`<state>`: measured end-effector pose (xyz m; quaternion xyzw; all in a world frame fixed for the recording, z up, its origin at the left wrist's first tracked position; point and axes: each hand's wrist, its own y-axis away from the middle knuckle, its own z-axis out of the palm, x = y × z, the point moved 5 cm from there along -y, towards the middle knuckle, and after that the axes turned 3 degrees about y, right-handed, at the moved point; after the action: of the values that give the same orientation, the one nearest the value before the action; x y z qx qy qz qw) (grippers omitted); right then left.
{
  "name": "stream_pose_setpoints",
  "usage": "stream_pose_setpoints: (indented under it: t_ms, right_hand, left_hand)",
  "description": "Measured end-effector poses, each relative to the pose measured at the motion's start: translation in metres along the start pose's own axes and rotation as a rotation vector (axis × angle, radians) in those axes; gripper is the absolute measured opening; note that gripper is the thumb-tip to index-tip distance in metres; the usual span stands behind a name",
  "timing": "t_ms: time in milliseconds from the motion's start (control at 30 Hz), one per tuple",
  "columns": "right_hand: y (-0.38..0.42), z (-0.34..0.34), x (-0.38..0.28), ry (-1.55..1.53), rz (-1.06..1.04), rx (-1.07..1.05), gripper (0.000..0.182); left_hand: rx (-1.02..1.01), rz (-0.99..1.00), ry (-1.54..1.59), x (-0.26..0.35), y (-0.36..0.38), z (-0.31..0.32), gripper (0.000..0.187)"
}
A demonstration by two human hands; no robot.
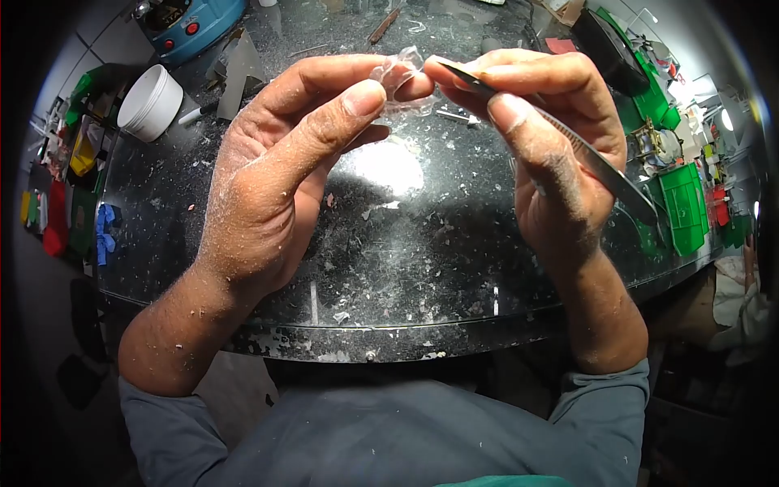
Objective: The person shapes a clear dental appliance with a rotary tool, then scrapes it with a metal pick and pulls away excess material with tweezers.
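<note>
My left hand [284, 154] pinches a small, clear, thin moulded plastic piece with a scalloped edge, like a dental tray [399, 73], between thumb and fingers above the table. My right hand [552, 134] is closed around a slim, flat metal scalpel [596, 166] with fine ridges along its edge. Its narrow end points left, close to the plastic piece, and its rounded end sticks out past the palm. The fingertips of both hands are near each other. White dust covers both hands and the wrists.
The black worktop [389, 268] is strewn with white scraps and dust. A white tub [151, 103], a marker [197, 114] and a blue machine [191, 32] stand at the left back. Green bins [683, 209] line the right side. A brown-handled tool [384, 27] lies behind the hands.
</note>
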<state>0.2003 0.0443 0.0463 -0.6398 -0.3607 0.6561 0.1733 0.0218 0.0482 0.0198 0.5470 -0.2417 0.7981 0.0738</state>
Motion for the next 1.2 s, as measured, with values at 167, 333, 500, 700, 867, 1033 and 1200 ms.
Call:
stream_pose_setpoints:
  t_ms: [167, 333, 500, 700, 867, 1033, 1200]
  right_hand:
    - [0.001, 0.003, -0.003, 0.024, 0.005, 0.030, 0.017]
    - [0.001, 0.003, -0.003, 0.005, 0.010, 0.027, 0.016]
    - [0.002, -0.010, 0.011, -0.009, -0.136, -0.009, 0.016]
    - [-0.003, -0.008, -0.001, 0.394, 0.003, -0.082, 0.015]
    - [0.000, 0.002, -0.004, 0.037, -0.021, -0.011, 0.015]
    - [0.000, 0.003, 0.000, 0.001, -0.036, -0.002, 0.015]
    - [0.001, 0.003, 0.000, -0.042, -0.005, 0.029, 0.016]
  left_hand:
    - [0.004, -0.006, 0.011, 0.000, 0.000, 0.002, 0.033]
    - [0.021, -0.016, 0.006, 0.000, 0.001, 0.002, 0.032]
    - [-0.003, 0.009, -0.007, -0.001, 0.000, 0.000, 0.032]
    - [-0.013, 0.018, -0.021, -0.001, 0.000, 0.000, 0.032]
    - [-0.014, 0.025, -0.043, 0.001, 0.000, 0.000, 0.031]
    - [-0.026, 0.036, -0.051, 0.001, 0.000, 0.001, 0.031]
    - [-0.003, 0.025, -0.056, 0.000, 0.001, 0.000, 0.031]
